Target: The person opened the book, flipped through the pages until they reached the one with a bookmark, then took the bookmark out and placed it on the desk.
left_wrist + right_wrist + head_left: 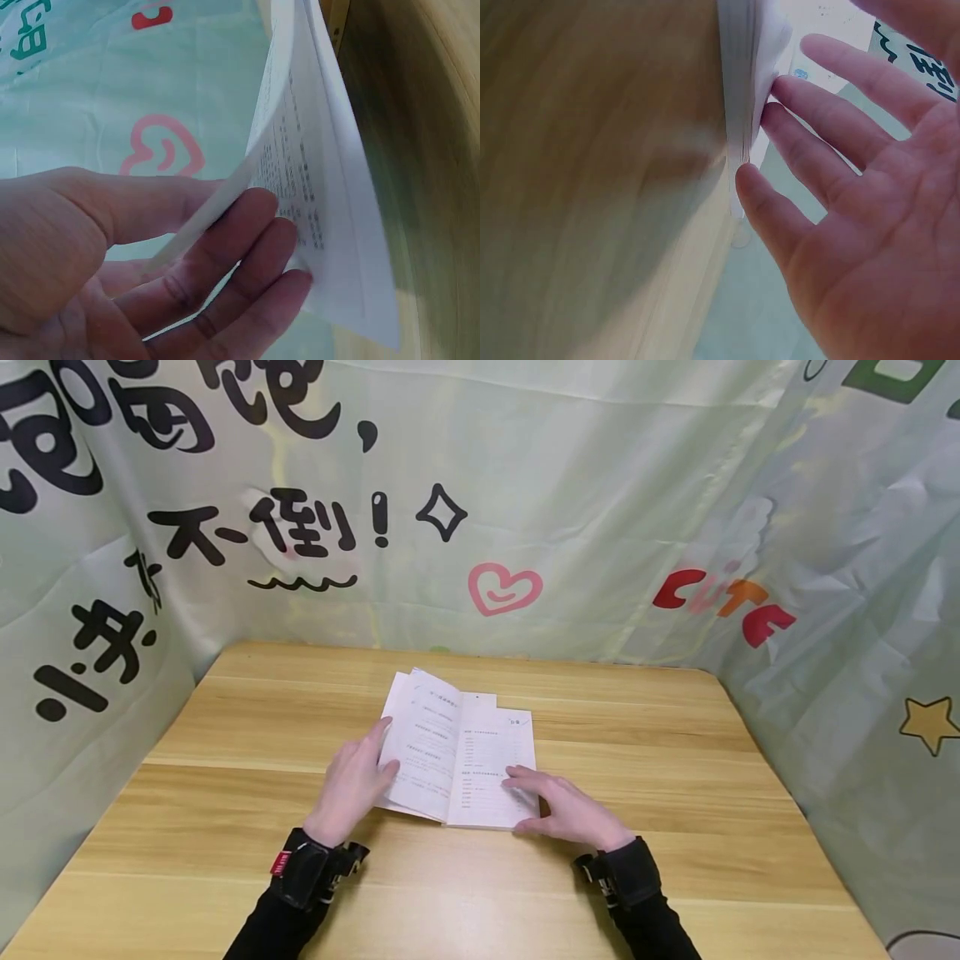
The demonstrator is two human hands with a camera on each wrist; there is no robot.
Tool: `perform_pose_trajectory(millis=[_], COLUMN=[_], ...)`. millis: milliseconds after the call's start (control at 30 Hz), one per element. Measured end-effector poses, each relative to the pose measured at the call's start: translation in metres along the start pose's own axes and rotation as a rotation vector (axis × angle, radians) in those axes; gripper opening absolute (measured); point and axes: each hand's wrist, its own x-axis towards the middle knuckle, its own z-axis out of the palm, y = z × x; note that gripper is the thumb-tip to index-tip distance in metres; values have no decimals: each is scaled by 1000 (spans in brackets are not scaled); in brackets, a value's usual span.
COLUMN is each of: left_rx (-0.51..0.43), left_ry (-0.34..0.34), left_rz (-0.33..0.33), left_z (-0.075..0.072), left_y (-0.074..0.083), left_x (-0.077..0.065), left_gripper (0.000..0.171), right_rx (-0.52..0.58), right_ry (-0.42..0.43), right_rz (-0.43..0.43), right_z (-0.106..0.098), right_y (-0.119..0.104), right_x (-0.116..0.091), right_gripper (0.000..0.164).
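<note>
An open book (491, 752) with white printed pages lies on the wooden table. Its left-hand leaves (423, 747) are raised and curve away from the spine. My left hand (348, 789) holds the left side, and in the left wrist view a page (289, 176) passes between thumb and fingers. On the right, my right hand (573, 810) rests at the lower right edge of the book. The right wrist view shows its fingers (829, 105) nearly straight and spread, with fingertips by the edge of the page stack (739, 90).
The wooden table (637, 743) reaches back to a pale printed cloth (600, 485) hung behind it and along both sides. Black characters, a pink heart (504, 589) and coloured letters decorate the cloth. A black strap with a device sits on each wrist.
</note>
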Motion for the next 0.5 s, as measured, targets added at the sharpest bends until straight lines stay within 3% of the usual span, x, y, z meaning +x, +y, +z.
perform_pose_trajectory(millis=[300,500], left_rx=[24,49], left_ry=[-80,-116], left_rz=[-28,-64], left_z=[-1,5], left_y=[-6,-10], left_x=[-1,0], left_gripper=[65,65], right_rx=[-8,-28], right_ry=[-12,-11], right_rz=[9,15], right_z=[-1,-2], right_y=[-2,-4], right_x=[-1,-2], right_gripper=[67,63])
